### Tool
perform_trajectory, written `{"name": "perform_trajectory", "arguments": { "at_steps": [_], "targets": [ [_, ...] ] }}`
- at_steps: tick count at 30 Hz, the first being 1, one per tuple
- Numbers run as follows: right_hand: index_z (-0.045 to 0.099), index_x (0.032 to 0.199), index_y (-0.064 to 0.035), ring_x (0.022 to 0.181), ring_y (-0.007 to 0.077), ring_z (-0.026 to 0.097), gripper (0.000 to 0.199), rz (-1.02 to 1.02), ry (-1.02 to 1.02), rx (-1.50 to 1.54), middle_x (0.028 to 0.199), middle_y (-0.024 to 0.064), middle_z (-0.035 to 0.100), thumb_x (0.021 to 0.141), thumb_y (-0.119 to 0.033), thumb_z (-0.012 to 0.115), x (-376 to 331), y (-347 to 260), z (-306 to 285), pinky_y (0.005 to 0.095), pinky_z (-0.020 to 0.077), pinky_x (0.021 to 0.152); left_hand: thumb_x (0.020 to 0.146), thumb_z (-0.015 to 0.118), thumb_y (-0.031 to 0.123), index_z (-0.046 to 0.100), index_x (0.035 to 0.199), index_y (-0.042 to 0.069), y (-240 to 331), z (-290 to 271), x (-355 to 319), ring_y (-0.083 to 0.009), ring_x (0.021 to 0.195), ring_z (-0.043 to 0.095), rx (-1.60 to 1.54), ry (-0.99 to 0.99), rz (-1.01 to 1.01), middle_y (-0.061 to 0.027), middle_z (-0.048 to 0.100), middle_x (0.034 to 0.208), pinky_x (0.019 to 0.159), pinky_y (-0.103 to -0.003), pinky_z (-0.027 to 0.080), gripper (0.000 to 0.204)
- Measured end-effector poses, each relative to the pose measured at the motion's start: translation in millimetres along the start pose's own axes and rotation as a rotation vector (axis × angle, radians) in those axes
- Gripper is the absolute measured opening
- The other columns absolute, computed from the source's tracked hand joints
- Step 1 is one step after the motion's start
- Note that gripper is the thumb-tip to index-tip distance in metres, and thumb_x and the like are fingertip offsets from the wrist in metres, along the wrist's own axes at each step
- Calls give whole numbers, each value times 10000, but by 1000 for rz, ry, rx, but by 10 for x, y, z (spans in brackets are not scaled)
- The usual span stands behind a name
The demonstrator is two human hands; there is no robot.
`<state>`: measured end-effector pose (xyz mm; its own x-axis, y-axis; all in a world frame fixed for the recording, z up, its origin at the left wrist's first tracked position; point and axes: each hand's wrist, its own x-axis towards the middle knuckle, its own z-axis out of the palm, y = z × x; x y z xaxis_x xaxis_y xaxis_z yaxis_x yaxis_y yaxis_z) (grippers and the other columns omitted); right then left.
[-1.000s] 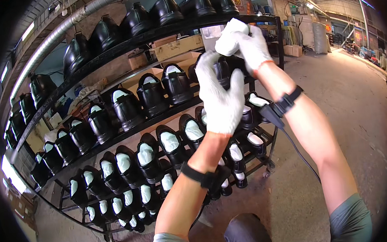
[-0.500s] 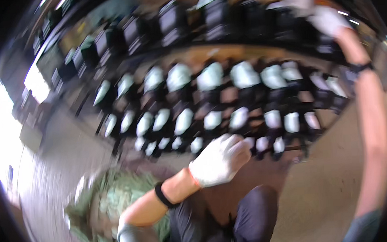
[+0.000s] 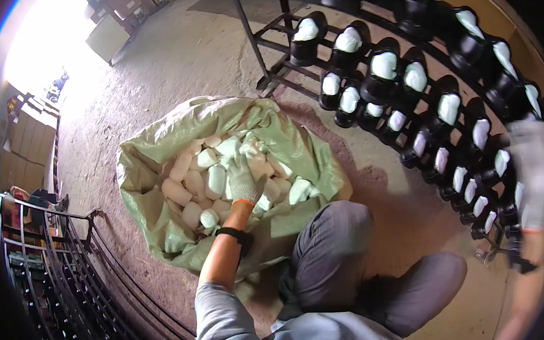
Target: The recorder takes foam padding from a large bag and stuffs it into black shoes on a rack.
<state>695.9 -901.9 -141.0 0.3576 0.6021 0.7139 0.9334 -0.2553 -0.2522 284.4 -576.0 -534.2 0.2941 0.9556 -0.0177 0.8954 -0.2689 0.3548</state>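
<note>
My left hand [image 3: 242, 179], in a white glove, lies inside a pale green woven sack [image 3: 158, 136]. Its fingers are stretched out and touch the white, rounded wads of stuffing [image 3: 213, 181] heaped there; none is clearly held. On the right, my gloved right hand [image 3: 535, 169] is smeared by motion in front of the rack, nearest to the black shoes [image 3: 445, 106]. Whether its fingers are open or closed does not show. White stuffing [image 3: 384, 65] fills the openings of these shoes.
The black metal rack [image 3: 272, 76] carries several tiers of shoes and curves round the right side. Another black rack [image 3: 92, 234] stands at the lower left. Stacked cartons [image 3: 27, 141] line the left wall. My bent knees [image 3: 335, 234] are between sack and rack.
The view has swung left and down toward the sack. My left hand has gone from in front of the shoes into the sack. My right hand has come down from the top tier.
</note>
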Motion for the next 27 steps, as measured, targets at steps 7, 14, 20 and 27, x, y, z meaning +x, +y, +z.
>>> {"name": "perform_trajectory", "arguments": {
  "at_steps": [7,14,20,27],
  "targets": [
    [487,1642,-107,1207,458,702,707,-270,-1214,387,1378,332,678,979,-271,670,-2082,-1669,4802,534,568,1013,936,784,394,630,1468,196,-316,404,1163,-507,1311,641,7,-143,77,-240,652,1454,1096,-583,546,588],
    [564,1539,-89,1308,442,657,597,54,-1168,182,1483,277,637,963,-204,672,-2281,-1800,6023,515,560,1059,976,697,464,607,1470,84,-419,-128,930,-474,1238,716,92,-436,101,-279,707,1405,1044,-573,576,630],
    [774,1232,-153,1073,348,735,553,46,-1023,337,1183,138,785,753,-403,896,-2005,-2159,5035,470,589,919,857,857,389,562,1582,118,-1107,422,384,-516,1555,409,-185,-452,607,-297,525,1619,1206,-577,461,829],
    [645,1225,-154,789,106,654,171,981,-775,1451,856,-18,617,1120,-278,591,-1004,-1633,3147,313,549,640,842,878,356,607,1511,101,1842,-88,1414,-510,1470,474,-238,-223,1211,-297,558,1547,1167,-568,491,765]
  ]
}}
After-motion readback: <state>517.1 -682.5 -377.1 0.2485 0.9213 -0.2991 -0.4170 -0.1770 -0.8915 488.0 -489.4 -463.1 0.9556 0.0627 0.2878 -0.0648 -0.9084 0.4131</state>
